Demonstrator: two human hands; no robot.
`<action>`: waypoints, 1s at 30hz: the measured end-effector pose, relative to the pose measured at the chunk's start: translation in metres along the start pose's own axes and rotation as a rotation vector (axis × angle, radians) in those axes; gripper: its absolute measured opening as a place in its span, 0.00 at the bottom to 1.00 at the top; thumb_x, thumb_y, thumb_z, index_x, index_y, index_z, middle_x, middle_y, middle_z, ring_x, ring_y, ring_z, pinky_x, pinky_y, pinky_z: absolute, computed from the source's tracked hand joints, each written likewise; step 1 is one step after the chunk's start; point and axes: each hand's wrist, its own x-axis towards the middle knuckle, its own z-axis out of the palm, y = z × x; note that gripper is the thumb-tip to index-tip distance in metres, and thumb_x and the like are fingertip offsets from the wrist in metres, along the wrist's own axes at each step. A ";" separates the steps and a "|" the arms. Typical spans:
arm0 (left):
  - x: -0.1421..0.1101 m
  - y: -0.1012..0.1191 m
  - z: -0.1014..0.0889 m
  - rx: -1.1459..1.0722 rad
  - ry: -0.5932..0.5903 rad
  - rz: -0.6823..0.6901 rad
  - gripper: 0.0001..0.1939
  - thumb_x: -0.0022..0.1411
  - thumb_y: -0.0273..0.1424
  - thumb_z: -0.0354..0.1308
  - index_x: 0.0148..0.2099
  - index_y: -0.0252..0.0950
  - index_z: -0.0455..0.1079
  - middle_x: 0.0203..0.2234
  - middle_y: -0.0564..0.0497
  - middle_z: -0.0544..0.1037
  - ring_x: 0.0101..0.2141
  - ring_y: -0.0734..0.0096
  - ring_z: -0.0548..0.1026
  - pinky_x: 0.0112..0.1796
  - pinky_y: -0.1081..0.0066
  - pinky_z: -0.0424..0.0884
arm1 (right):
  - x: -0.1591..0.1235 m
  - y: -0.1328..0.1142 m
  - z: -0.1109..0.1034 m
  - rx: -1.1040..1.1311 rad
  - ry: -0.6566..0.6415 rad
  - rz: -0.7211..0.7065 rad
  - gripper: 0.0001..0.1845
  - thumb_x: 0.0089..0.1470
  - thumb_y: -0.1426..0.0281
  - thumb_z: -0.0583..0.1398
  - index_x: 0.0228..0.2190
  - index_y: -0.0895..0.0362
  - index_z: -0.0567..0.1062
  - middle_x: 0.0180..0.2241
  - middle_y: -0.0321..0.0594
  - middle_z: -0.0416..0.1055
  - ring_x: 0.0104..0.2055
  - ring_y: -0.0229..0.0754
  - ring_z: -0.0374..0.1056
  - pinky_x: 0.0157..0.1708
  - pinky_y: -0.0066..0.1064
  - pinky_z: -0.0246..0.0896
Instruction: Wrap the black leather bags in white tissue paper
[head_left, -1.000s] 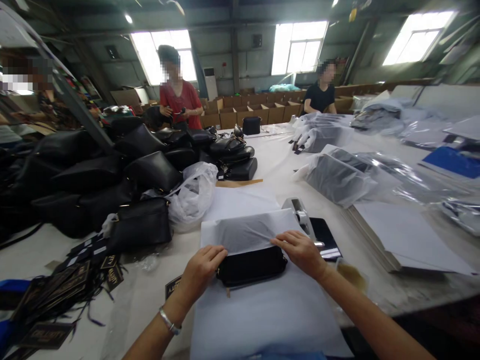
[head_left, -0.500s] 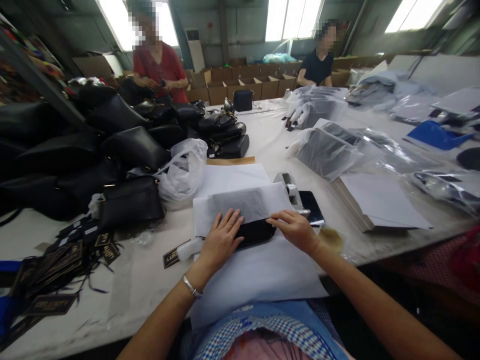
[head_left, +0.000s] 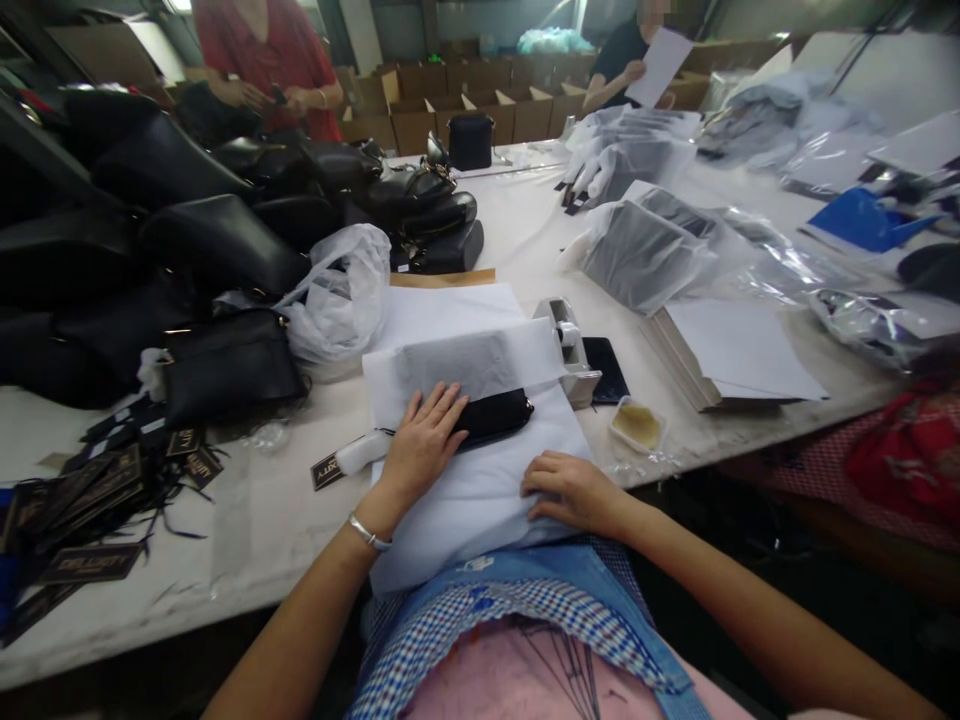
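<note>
A black bag (head_left: 495, 416) lies on white tissue paper (head_left: 480, 500), its upper part under a folded-over flap of the sheet (head_left: 457, 362). My left hand (head_left: 424, 440) rests flat on the bag's left part and the paper, fingers stretched out. Over the near right part of the sheet is my right hand (head_left: 574, 492), its fingers loosely bent and touching the paper, with a gap between thumb and fingers. A white-wrapped strap end (head_left: 364, 452) with a black tag (head_left: 325, 471) sticks out at the left.
Black bags (head_left: 225, 240) are piled at the left, above loose black tags (head_left: 105, 490). A tape dispenser (head_left: 568, 350), a phone (head_left: 604, 370) and a small dish (head_left: 636, 424) stand right of the paper. Cardboard sheets (head_left: 739, 350) and wrapped bags (head_left: 645, 250) lie beyond; two people stand opposite.
My right hand has left the bag's right end and come down toward me onto the paper. The left hand stays on the bag. A person opposite now holds up a white sheet.
</note>
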 end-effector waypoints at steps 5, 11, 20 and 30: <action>0.001 0.001 -0.005 -0.064 -0.011 -0.022 0.24 0.71 0.37 0.51 0.66 0.37 0.60 0.66 0.45 0.60 0.66 0.56 0.56 0.64 0.49 0.54 | 0.006 -0.003 -0.009 0.115 -0.042 0.044 0.09 0.62 0.66 0.60 0.36 0.54 0.81 0.37 0.39 0.77 0.40 0.40 0.72 0.43 0.28 0.64; 0.010 -0.004 -0.029 -0.199 -0.093 -0.082 0.27 0.72 0.42 0.46 0.68 0.37 0.57 0.64 0.45 0.65 0.65 0.58 0.60 0.63 0.52 0.57 | 0.032 -0.015 -0.049 0.220 -0.043 0.163 0.11 0.60 0.63 0.61 0.35 0.53 0.82 0.35 0.37 0.79 0.38 0.40 0.74 0.41 0.28 0.65; 0.061 -0.037 -0.097 -0.500 -0.495 -0.116 0.34 0.71 0.53 0.32 0.59 0.41 0.71 0.54 0.54 0.77 0.52 0.61 0.76 0.50 0.68 0.70 | 0.113 -0.003 -0.107 0.186 -0.100 0.242 0.17 0.57 0.60 0.60 0.34 0.59 0.83 0.26 0.36 0.77 0.29 0.38 0.67 0.29 0.27 0.56; 0.044 -0.018 -0.035 -0.115 0.039 0.032 0.18 0.59 0.28 0.58 0.50 0.50 0.73 0.40 0.54 0.83 0.36 0.60 0.82 0.34 0.67 0.78 | 0.144 -0.011 -0.125 -0.016 -0.158 0.303 0.10 0.52 0.63 0.65 0.34 0.55 0.83 0.30 0.32 0.80 0.31 0.36 0.72 0.27 0.20 0.59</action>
